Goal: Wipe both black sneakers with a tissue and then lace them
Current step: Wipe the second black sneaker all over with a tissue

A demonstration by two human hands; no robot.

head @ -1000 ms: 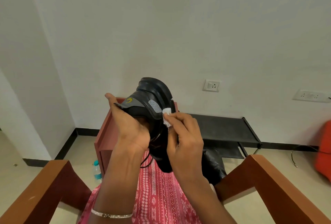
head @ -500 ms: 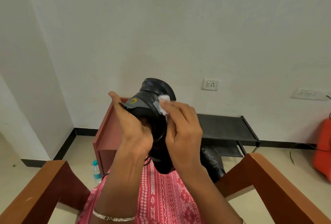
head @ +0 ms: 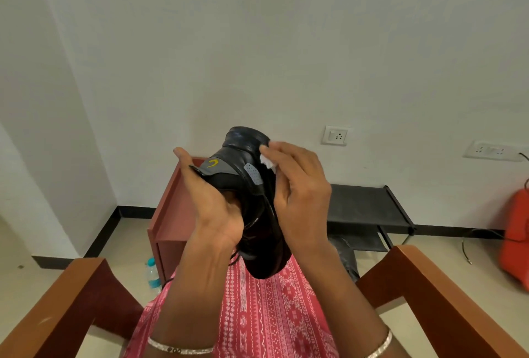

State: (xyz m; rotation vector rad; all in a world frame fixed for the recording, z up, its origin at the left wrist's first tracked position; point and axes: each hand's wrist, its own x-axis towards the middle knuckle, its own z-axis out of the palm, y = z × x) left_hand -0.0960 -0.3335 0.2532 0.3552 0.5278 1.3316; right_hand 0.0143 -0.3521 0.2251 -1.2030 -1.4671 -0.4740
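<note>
One sneaker (head: 243, 168) half hidden by hands | left hand (head: 213, 203) grips it, fingers unseen inside | right hand (head: 302, 191) fingers together, pinching tissue (head: 267, 160) against its upper end

Silver wrist bangles (head: 180, 349), pink patterned garment (head: 266, 309)

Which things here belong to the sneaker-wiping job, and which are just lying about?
In use: sneaker; tissue; left hand gripping the sneaker; right hand pressing the tissue on it.
Lying about: water bottle; red cabinet; black rack; wall socket.
</note>
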